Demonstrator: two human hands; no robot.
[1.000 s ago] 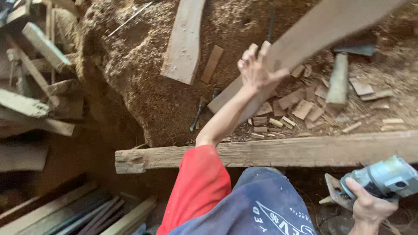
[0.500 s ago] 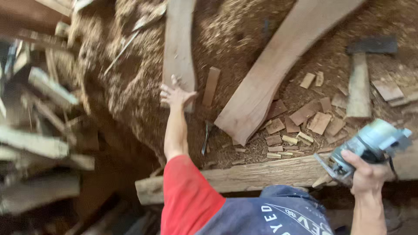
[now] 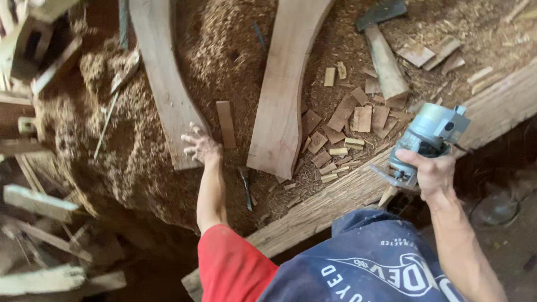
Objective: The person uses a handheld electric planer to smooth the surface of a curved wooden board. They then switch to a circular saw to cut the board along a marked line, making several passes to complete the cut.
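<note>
Left hand (image 3: 200, 146) outstretched, fingers spread and released, touching the lower end of a curved plank (image 3: 162, 78) on the sawdust floor (image 3: 218, 50). Right hand (image 3: 433, 173) clenched around a grey power trimmer (image 3: 426, 140) above a rough beam (image 3: 347, 196).

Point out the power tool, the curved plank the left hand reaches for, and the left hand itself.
power tool (image 3: 429, 134): head view, on its grey motor body.
curved plank (image 3: 165, 84): head view, mid-length on its top face.
left hand (image 3: 200, 146): head view, back of the hand.
</note>
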